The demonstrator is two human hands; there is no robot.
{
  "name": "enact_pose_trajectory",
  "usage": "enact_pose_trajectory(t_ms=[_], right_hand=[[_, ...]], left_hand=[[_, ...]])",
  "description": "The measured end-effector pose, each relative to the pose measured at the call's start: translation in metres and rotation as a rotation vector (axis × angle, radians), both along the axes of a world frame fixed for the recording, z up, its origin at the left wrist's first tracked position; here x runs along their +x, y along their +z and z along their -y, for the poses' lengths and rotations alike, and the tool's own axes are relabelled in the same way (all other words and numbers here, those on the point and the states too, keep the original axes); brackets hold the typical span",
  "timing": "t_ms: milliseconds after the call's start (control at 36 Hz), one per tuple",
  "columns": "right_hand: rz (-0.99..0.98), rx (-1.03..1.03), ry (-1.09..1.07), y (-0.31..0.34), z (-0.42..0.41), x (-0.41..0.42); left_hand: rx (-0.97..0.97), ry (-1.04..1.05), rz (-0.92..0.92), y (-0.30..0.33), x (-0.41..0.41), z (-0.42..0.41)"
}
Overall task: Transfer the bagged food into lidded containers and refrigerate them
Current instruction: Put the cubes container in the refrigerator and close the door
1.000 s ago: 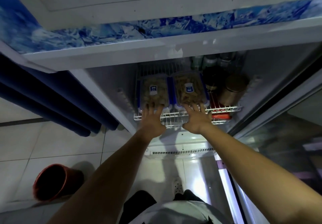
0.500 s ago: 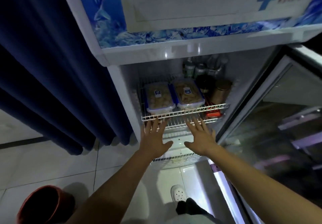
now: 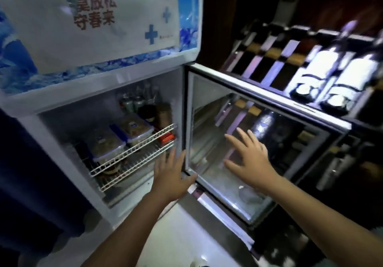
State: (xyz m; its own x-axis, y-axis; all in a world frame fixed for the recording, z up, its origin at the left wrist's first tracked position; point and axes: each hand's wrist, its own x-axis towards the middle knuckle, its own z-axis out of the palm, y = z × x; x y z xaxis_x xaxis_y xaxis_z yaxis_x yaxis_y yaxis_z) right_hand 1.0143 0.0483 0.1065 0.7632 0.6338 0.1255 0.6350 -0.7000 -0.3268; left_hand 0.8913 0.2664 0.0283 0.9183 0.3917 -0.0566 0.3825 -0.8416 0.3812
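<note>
Two clear lidded containers with blue clips sit side by side on the white wire shelf (image 3: 132, 152) inside the open fridge: the left container (image 3: 105, 145) and the right container (image 3: 133, 128), both filled with brownish food. My left hand (image 3: 170, 174) is open with fingers spread, in front of the fridge's hinge side, holding nothing. My right hand (image 3: 249, 154) is open, fingers apart, in front of the glass fridge door (image 3: 269, 142); whether it touches the glass is unclear.
Bottles and jars (image 3: 153, 111) stand behind the containers. A red packet (image 3: 165, 138) lies under the shelf's right end. Dark shelves with wine bottles (image 3: 323, 69) fill the right side. A dark blue curtain (image 3: 24, 173) hangs at the left.
Both hands have drawn back from the containers on the shelf and shifted right. The view has swung right, and my right hand is now in front of the glass door.
</note>
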Motion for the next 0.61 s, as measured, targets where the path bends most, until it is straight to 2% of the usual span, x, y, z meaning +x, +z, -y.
enact_pose_trajectory(t_ms=[194, 250, 306, 361, 528, 611], right_hand=[[0.31, -0.006, -0.317, 0.055, 0.128, 0.069], [0.292, -0.072, -0.427, 0.062, 0.156, 0.092], [0.181, -0.139, -0.505, 0.062, 0.177, 0.112], [0.095, -0.133, -0.504, 0.058, 0.191, 0.126], [0.185, 0.0, -0.426, 0.055, 0.2, 0.124], [0.161, 0.027, -0.311, 0.064, 0.202, 0.106]], left_hand=[[0.038, -0.251, 0.188, 0.069, 0.087, 0.078], [0.048, -0.319, 0.229, 0.087, 0.111, 0.098], [0.067, -0.372, 0.252, 0.104, 0.133, 0.118], [0.104, -0.414, 0.255, 0.118, 0.157, 0.137], [0.221, -0.508, 0.248, 0.144, 0.22, 0.187], [0.169, -0.564, 0.197, 0.144, 0.228, 0.198]])
